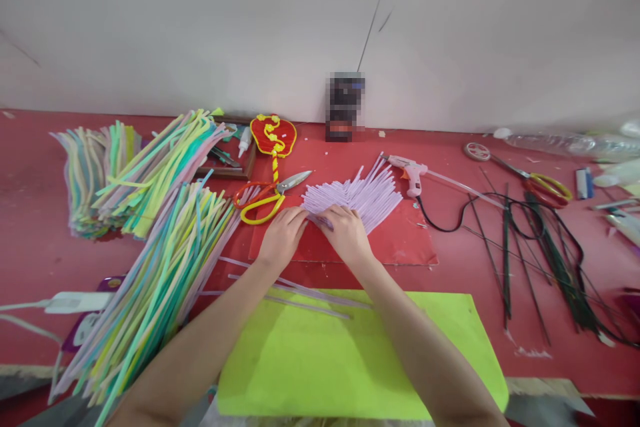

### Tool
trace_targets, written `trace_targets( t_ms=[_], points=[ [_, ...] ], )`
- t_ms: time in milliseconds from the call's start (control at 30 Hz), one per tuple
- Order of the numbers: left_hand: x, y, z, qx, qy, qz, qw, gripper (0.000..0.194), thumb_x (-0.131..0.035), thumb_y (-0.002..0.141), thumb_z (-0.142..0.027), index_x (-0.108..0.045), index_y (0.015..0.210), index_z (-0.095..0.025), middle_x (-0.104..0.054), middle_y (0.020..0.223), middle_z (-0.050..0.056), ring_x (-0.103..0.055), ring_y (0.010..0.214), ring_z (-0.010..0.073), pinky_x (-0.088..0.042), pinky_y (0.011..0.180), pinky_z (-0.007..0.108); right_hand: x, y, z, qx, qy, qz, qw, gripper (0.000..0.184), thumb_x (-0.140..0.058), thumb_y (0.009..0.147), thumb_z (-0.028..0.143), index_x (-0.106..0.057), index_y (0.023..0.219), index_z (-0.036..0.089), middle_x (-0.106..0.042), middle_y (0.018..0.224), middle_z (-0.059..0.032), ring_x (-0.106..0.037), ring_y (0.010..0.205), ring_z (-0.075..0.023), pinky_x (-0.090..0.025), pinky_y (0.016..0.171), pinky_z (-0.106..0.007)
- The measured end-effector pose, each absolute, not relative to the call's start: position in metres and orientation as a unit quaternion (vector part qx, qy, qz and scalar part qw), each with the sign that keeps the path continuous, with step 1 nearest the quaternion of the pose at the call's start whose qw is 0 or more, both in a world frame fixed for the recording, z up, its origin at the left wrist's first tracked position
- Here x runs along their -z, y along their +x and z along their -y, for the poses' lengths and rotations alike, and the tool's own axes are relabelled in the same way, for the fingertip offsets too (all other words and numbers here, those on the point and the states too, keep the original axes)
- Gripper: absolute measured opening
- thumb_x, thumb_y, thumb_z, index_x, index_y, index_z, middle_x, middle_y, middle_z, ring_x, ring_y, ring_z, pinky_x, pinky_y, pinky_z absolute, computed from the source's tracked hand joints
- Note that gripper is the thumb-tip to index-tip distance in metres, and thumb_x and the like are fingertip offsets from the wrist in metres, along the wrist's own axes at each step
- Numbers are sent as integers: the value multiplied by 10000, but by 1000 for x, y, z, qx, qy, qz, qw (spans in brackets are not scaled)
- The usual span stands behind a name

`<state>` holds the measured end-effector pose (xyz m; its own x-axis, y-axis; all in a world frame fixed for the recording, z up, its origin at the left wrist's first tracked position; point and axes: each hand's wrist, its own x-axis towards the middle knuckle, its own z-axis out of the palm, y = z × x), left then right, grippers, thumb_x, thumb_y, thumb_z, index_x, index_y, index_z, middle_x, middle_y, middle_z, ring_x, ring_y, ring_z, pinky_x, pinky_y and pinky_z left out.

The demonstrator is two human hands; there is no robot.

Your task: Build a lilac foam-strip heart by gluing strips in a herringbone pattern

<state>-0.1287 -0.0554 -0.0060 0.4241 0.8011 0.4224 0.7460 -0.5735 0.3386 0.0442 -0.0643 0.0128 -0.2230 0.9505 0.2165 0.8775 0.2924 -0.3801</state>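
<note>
A fan of lilac pipe cleaners [350, 197], laid in a feathered V, rests on a red mat [405, 247]. At its near left corner my left hand [284, 233] has its fingers drawn together on the stems. My right hand [346, 230] curls over the near middle of the fan, fingers closed on the pipe cleaners; its fingertips are partly hidden. Just left of the fan lie scissors [273, 197] with red and yellow handles. A pink glue gun [413, 173] lies close to the fan's right side.
Bundles of multicoloured pipe cleaners [165, 280] fill the left, beside a power strip [87, 330]. A lime-green sheet [350, 360] lies under my forearms. On the right are dark green stems [555, 253], a black cord [440, 227], and more scissors [545, 187]. A red-and-yellow ornament [273, 137] lies behind.
</note>
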Motion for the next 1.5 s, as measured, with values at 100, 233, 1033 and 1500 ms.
trace_targets(
  t_ms=[100, 233, 1033, 1500],
  points=[
    [7, -128, 58, -263, 847, -459, 46, 284, -413, 934, -161, -601, 1147, -166, -649, 1159, 86, -597, 1090, 205, -444, 1019, 385, -13, 43, 64, -87, -590, 776, 206, 133, -552, 895, 249, -678, 931, 224, -676, 940, -44, -578, 895, -195, -368, 772, -331],
    [4, -128, 65, -233, 847, -477, 13, 302, -421, 933, -168, -606, 1170, -140, -637, 1216, 99, -590, 1130, 232, -437, 1030, 412, -14, 43, 64, -89, -590, 775, 209, 128, -562, 892, 269, -679, 916, 224, -677, 919, -38, -579, 896, -192, -370, 775, -330],
    [-9, -127, 70, -172, 856, -488, 2, 360, -468, 826, -78, -535, 1179, -52, -654, 1102, 200, -611, 1066, 276, -477, 956, 437, -16, 44, 66, -100, -590, 775, 203, 109, -585, 859, 179, -674, 911, 215, -670, 934, -27, -559, 921, -198, -373, 784, -332],
    [-16, -133, 64, -171, 831, -521, 89, 379, -466, 814, -51, -546, 1176, -130, -661, 1119, 127, -622, 1045, 231, -499, 930, 387, -23, 43, 70, -56, -557, 810, 173, 252, -458, 943, 240, -680, 1061, 257, -646, 895, -52, -533, 857, -184, -347, 773, -314]
  ],
)
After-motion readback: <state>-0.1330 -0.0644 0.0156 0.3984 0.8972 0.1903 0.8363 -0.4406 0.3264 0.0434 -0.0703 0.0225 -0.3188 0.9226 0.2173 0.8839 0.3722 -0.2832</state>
